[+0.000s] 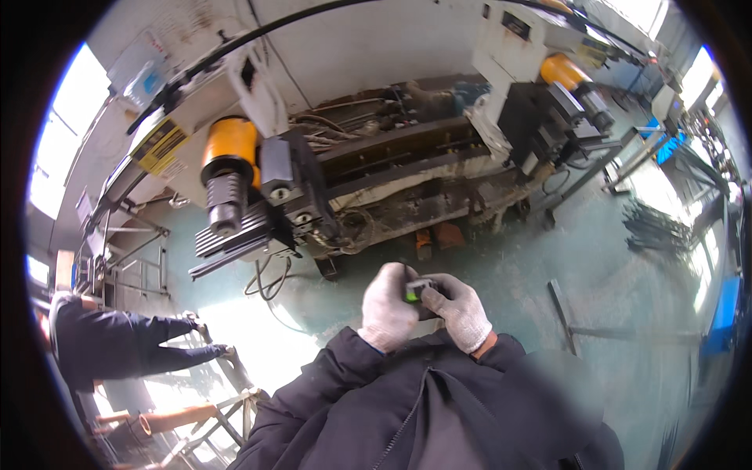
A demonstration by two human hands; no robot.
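Observation:
Both my hands wear whitish knit gloves and meet in front of my dark jacket. Between them is a small black-and-green object (419, 290), about palm-sized; it resembles a tape measure, but its kind is not clear. My left hand (388, 308) is closed against its left side, slightly blurred, with the fingertips partly hidden. From the right, my right hand (460, 307) grips it, thumb lying over the top and fingers curled beneath. A dark part shows below the thumb, between the two palms.
Ahead stands a large machine with a dirty bed (407, 188) and two heads bearing yellow cylinders (231, 145). A cable (270, 282) loops down at its left. Another person (117, 341) stands at far left near metal frames. Dark metal bars (654, 225) lie at right.

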